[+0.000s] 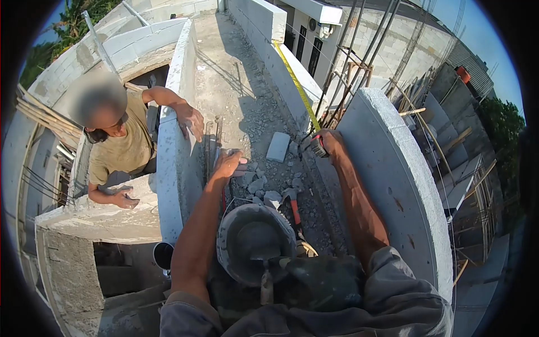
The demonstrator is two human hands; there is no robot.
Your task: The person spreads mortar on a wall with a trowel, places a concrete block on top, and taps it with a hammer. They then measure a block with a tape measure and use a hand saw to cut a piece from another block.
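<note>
My right hand [333, 141] grips the black and red case of a tape measure [319, 147]. Its yellow blade [294, 81] runs out from the case to the end of the far block wall [264, 25]. My left hand [227, 164] hovers over the rubble with its fingers loosely bent and apart, holding nothing that I can see. Below my hands sits a bucket [223, 238] with grey wet mix in it. A trowel [266, 287] lies across its near side, handle towards me. Just right of the bucket is a hammer [295, 211] with a red handle.
A co-worker [120, 135] stands beyond the left block wall [172, 146], one hand on its top. A pale block piece [278, 147] and broken rubble [257, 184] lie on the floor. Upright steel bars [359, 53] rise beside the curved right wall [401, 163].
</note>
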